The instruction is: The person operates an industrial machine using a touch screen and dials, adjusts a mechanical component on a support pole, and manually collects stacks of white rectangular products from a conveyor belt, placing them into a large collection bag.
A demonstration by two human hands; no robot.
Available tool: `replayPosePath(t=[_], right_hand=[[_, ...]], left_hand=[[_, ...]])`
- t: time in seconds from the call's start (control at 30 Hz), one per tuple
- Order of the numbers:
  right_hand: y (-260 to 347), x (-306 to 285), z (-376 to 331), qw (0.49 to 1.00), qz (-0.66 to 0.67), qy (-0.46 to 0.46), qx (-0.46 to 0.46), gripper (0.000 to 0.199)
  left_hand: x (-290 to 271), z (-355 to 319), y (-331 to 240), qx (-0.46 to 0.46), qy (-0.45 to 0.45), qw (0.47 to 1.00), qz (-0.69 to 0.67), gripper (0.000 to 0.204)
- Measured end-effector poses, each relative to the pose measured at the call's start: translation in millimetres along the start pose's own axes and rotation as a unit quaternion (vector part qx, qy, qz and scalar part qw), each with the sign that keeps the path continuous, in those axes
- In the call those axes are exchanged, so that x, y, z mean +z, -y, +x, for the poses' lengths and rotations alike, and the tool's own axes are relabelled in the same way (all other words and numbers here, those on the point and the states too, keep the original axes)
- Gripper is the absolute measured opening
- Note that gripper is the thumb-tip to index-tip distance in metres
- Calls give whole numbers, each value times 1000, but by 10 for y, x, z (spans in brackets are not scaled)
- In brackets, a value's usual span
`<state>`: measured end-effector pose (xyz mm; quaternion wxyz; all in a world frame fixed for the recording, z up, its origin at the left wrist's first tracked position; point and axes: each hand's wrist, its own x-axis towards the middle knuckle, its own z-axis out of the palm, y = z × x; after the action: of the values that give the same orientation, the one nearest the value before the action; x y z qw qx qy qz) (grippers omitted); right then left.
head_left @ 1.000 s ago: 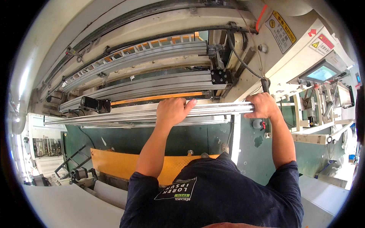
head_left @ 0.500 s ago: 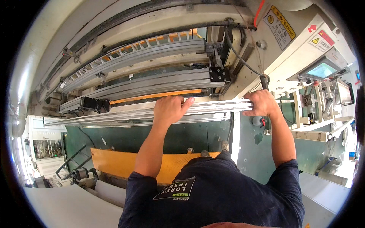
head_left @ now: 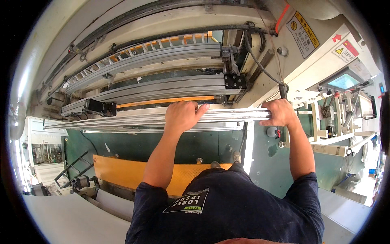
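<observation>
Left hand (head_left: 182, 116) and right hand (head_left: 280, 112) both curled over silver rails (head_left: 231, 115), along the near side of cream machine (head_left: 310, 67). Grey container (head_left: 270, 131), probably a bottle, on green floor (head_left: 191, 144); contents indiscernible.

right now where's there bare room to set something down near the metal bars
Bare green floor shows between the metal bars and the yellow plate, and right of the white strip, below the red-topped container. Crowded: beyond the bars, with rails and a black unit, and along the bars, gripped by the left hand and right hand.
</observation>
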<state>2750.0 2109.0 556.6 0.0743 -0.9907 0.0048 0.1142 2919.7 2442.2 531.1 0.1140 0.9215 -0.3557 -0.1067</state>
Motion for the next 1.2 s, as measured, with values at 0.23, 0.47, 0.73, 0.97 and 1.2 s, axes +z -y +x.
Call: replayPosePath(t=[0.23,0.47,0.73,0.97,1.2], right_hand=[[15,-13,-21,1000,5,-14,-5,52],[-3,35,5,999,4,-25,-19,54],[56,4,2,1000,6,3,0,53],[56,18,-35,1000,3,26,-6,52],[-289,25,-17,988,18,49,-146,53]], left_hand=[[29,3,9,4,-17,1000,-3,70],[-21,-29,5,-7,-10,1000,-10,74],[32,-40,47,18,-63,998,-12,79],[112,-17,19,-38,-30,999,-13,83],[179,-70,-153,-99,-159,982,11,66]])
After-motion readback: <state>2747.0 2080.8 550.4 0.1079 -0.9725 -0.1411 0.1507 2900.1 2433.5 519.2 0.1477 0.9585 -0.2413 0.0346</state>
